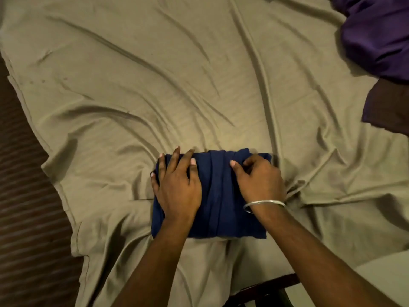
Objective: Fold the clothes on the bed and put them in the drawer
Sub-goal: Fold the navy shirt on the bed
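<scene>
From the head camera you are looking down at a folded navy-blue cloth garment (223,196), a compact rectangle lying near the near edge of the wrinkled olive-tan bed sheet (155,85), a little right of the middle of the view. Your left hand (177,185) lies flat on the left half of that bundle, fingers straight and spread, pointing away from you; the fingertips reach the far left corner of the cloth and the little finger hangs over its left edge, so this hand presses on the garment and does not grip it. Your right hand (259,180) sits on the far right part of the bundle with its fingers bent; they seem to pinch the fabric near the far right corner, with the index fingertip pressed on top, though the exact hold is partly hidden by the hand itself. A thin silver metal bangle (263,204) circles the right wrist. A strip of navy cloth with lengthwise creases shows bare between the two hands. Well apart, at the far right, lies a rumpled purple fabric heap (376,36), with a darker brown-purple piece (387,105) just near of it. Dark ribbed flooring (24,196) runs along the left.
</scene>
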Motion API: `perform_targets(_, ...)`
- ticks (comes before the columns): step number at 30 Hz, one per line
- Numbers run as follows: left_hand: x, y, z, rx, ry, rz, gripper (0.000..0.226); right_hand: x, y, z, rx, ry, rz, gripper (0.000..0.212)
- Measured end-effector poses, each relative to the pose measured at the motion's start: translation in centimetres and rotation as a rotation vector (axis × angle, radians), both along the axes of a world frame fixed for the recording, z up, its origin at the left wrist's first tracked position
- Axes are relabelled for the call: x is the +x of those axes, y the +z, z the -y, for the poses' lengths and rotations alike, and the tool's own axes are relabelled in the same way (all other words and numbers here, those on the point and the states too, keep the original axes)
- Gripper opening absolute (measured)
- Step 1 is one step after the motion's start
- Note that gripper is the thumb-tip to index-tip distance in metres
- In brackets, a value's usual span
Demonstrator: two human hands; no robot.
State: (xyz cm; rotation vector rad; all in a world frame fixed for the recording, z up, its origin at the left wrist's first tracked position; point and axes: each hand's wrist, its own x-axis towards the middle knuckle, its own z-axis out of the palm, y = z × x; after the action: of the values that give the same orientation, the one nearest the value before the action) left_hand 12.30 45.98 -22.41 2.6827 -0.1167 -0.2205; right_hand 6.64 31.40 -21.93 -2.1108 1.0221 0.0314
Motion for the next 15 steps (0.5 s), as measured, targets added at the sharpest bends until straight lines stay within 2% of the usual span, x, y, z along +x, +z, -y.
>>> perform_targets(3,0.9,-1.9,-0.9,0.019,0.064,-0.132,0.042,0.3,-1.7,1.3,0.217,-0.085,0.098,0.021)
perform_targets(6,1.4,-2.7,-1.3,-0.015,0.088,-0.193,0.042,-0.8,-3.3,4.3,0.260,-0.380,0.227,0.027)
perform_targets(7,1.6,-2.8,-1.1,-0.022,0.086,-0.206,0.042,-1.5,-3.9,5.2,0.259,-0.411,0.222,0.027)
perform_targets(10,1.7,-3.2,-0.9,-0.013,0.084,-0.207,0.042,-2.6,-4.5,5.5,0.262,-0.327,0.096,0.025)
perform_targets(13,1.4,-3.4,-1.2,-0.017,0.063,-0.192,0.047,-1.4,-3.0,5.3,0.155,-0.289,0.190,0.023)
perform_targets(15,1.4,-3.4,-1.3,-0.021,0.048,-0.198,0.051,0.6,-1.7,5.4,0.123,-0.226,0.221,0.030)
